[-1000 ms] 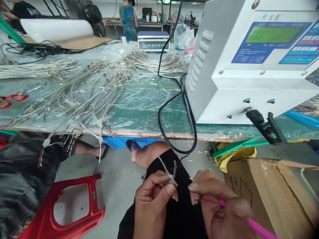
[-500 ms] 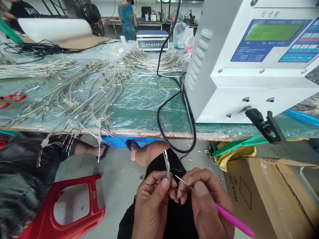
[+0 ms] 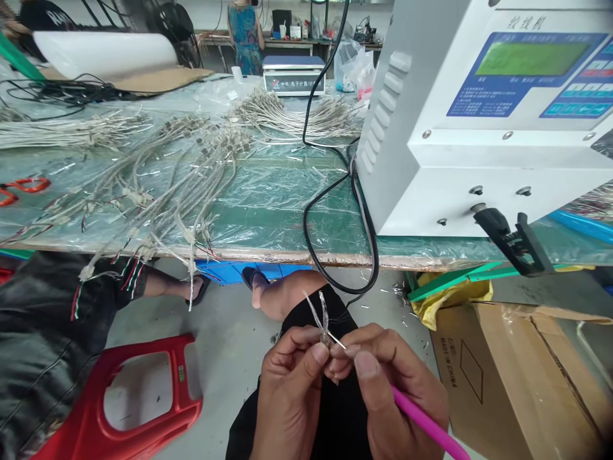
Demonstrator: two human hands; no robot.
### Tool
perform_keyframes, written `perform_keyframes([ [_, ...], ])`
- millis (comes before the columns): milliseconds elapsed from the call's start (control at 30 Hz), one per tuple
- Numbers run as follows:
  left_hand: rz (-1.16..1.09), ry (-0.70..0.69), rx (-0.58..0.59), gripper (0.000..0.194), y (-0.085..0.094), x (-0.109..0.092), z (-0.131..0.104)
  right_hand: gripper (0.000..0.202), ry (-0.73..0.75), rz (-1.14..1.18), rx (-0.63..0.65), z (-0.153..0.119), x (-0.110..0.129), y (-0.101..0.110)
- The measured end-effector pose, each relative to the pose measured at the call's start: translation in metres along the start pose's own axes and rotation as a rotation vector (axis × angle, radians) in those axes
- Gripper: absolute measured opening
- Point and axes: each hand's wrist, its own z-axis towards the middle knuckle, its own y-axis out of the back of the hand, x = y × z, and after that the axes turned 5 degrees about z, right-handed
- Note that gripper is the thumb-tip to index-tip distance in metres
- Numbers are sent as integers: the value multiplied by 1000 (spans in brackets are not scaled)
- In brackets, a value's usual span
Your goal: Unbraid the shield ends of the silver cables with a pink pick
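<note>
Between thumb and fingers, my left hand (image 3: pixel 294 383) pinches the end of a cable (image 3: pixel 324 322), whose stripped, silvery strands stick up in two split bundles. My right hand (image 3: pixel 390 383) grips a pink-handled needle tool (image 3: pixel 424 418) with a thin metal shaft. Its tip touches or lies right at the base of the strands, just above my left thumb; which of the two I cannot tell. Both hands are close together above my dark-clothed lap. The lower part of the cable is hidden by my left hand.
Bundles of pale cables (image 3: pixel 191 166) lie on the film-covered bench (image 3: pixel 268 214). A white machine (image 3: pixel 479 153) with a black clamp (image 3: pixel 512 239) stands right, beside a looping black cord (image 3: pixel 306 223). Below are a cardboard box (image 3: pixel 517 377) and red stool (image 3: pixel 186 383). Another person's leg (image 3: pixel 163 285) is left.
My right hand has shifted left, bringing the needle tip to the strands. The strands, which stood together, now spread into a V.
</note>
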Motion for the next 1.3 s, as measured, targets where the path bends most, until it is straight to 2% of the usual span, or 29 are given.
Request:
perform_keyframes([
  [300, 41, -19, -50, 18, 8, 2, 3, 23, -99, -78, 28, 4, 7, 1],
  [500, 135, -122, -20, 15, 13, 4, 8, 21, -106, -79, 84, 7, 4, 4],
  [600, 250, -266, 7, 10, 14, 2, 9, 20, -82, -35, 90, 9, 2, 8],
  [700, 477, -525, -9, 15, 15, -3, 8, 22, -5, -60, 81, 13, 4, 16],
  [800, 743, -783, -13, 25, 17, -7, 5, 20, 10, -188, 75, 22, 10, 29],
  [900, 923, -954, 8, 33, 20, -10, 3, 16, -14, -343, 210, 32, 19, 39],
  [1000, 1042, -1045, 56, 38, 24, -12, 4, 17, 44, -539, 424, 38, 25, 44],
  [1100, 1098, -1091, 91, 41, 25, -14, 4, 19, 125, -680, 551, 39, 22, 43],
  [1300, 1123, -1114, 123, 40, 25, -16, 2, 12, 218, -752, 533, 37, 15, 40],
])
